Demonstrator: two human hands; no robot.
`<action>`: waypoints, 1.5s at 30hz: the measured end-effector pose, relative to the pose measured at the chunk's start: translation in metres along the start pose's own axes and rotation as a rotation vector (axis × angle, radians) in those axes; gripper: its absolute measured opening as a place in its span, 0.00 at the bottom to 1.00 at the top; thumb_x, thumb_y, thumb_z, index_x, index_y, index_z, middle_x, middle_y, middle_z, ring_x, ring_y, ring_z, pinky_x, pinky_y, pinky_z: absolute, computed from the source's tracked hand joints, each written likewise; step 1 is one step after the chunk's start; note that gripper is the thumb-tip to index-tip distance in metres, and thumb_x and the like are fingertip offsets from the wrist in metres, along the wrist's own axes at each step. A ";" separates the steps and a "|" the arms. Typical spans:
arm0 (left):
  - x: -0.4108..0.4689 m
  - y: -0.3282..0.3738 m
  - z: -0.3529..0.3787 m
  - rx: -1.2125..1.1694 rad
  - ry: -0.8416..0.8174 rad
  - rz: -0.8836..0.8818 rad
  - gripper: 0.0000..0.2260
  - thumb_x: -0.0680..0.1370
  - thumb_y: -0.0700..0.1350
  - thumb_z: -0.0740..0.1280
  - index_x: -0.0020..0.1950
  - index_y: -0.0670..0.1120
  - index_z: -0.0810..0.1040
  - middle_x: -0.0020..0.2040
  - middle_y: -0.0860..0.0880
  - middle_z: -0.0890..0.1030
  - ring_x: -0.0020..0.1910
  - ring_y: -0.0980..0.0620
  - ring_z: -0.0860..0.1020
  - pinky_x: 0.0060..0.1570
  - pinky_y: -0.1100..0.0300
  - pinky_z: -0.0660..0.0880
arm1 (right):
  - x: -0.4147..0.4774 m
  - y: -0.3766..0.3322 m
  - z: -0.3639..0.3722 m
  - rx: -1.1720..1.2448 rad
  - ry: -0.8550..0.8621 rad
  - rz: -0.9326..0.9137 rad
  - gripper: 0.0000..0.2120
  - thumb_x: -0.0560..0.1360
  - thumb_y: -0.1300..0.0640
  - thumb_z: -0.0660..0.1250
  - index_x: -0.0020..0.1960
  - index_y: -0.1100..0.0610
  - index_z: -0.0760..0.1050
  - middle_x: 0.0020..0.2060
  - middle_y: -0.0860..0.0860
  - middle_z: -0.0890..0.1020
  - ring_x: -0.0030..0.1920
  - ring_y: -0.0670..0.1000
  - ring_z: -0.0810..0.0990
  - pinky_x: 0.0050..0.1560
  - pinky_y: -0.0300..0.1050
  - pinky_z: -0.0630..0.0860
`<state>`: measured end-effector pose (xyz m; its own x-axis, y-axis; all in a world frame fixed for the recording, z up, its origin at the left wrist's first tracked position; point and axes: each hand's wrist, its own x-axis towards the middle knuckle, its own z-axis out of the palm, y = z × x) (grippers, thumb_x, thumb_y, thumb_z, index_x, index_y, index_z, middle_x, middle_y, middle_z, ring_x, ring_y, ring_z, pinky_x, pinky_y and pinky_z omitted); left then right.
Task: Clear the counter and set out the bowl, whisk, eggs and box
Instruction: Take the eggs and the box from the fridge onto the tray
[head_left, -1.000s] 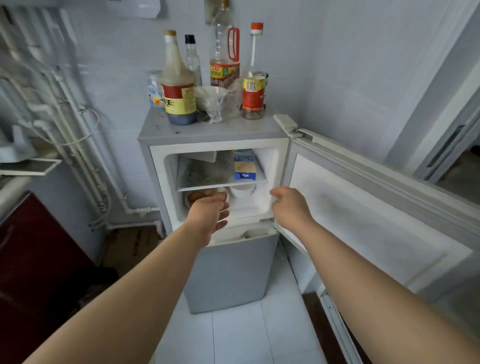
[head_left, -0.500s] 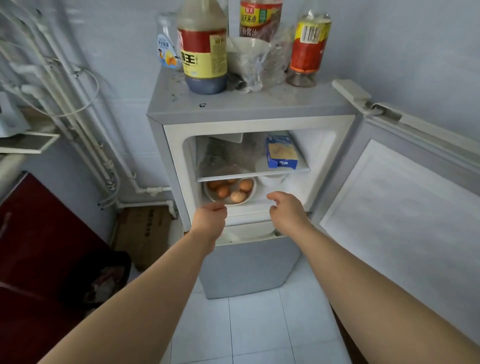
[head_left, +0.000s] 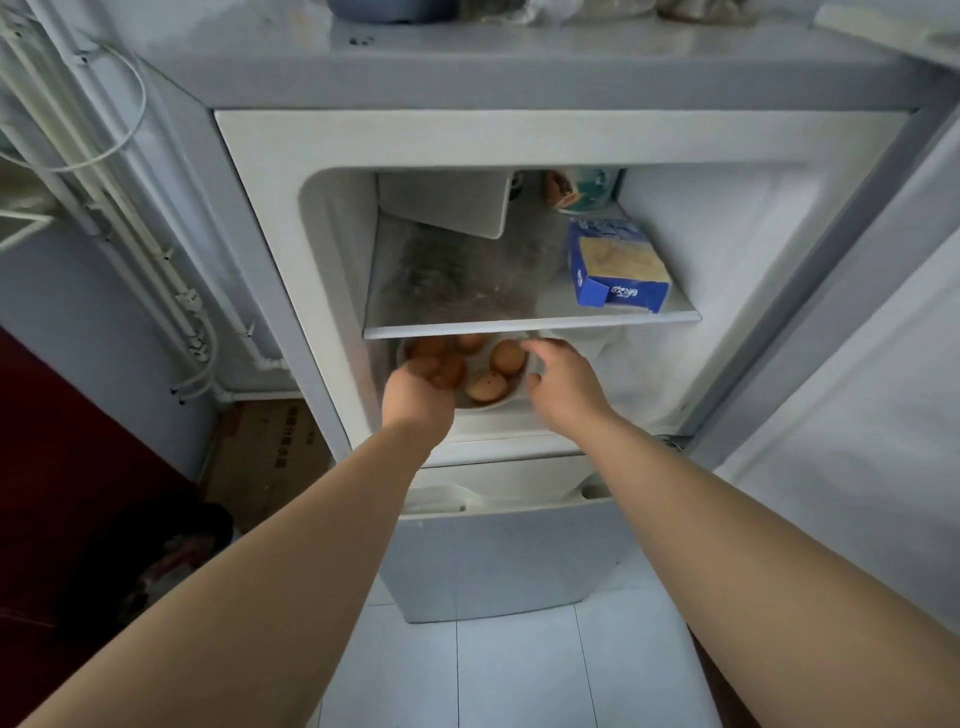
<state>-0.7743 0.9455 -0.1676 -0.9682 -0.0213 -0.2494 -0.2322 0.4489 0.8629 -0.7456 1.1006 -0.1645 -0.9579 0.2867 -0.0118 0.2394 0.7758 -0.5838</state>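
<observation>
My left hand (head_left: 418, 400) was bare, my right hand (head_left: 563, 384) bare too, left forearm (head_left: 291, 561) and right forearm (head_left: 727, 519) uncovered as far as the view showed, smooth, slim at the wrists, broader toward the elbows, finer detail lost in blur.

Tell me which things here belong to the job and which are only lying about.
For the job: eggs in the white dish, below the shelf; blue box on the shelf; left hand and right hand at the dish.
Lying about: cup behind the box; cardboard carton on the floor.
</observation>
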 end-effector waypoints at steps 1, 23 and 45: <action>0.010 -0.004 0.004 0.014 0.005 0.012 0.14 0.77 0.39 0.63 0.62 0.47 0.78 0.52 0.49 0.80 0.45 0.49 0.75 0.44 0.60 0.70 | 0.009 0.003 0.006 -0.016 -0.003 -0.013 0.21 0.78 0.62 0.60 0.70 0.52 0.69 0.68 0.54 0.72 0.66 0.56 0.71 0.66 0.48 0.69; 0.062 -0.009 0.039 0.324 -0.035 0.147 0.12 0.77 0.37 0.61 0.59 0.46 0.75 0.50 0.46 0.78 0.48 0.47 0.75 0.46 0.61 0.67 | 0.069 0.028 0.037 -0.194 -0.132 -0.280 0.24 0.72 0.64 0.66 0.67 0.53 0.71 0.63 0.57 0.73 0.60 0.58 0.74 0.61 0.47 0.72; -0.037 0.019 0.014 0.211 0.068 0.049 0.14 0.78 0.42 0.62 0.63 0.45 0.71 0.57 0.45 0.77 0.50 0.46 0.75 0.48 0.58 0.70 | -0.008 -0.004 -0.012 -0.014 -0.146 -0.136 0.19 0.77 0.61 0.64 0.67 0.57 0.68 0.58 0.58 0.74 0.60 0.58 0.72 0.62 0.49 0.70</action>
<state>-0.7412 0.9675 -0.1481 -0.9835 -0.0518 -0.1736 -0.1672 0.6279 0.7601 -0.7368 1.1025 -0.1523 -0.9941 0.0952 -0.0514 0.1074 0.8100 -0.5765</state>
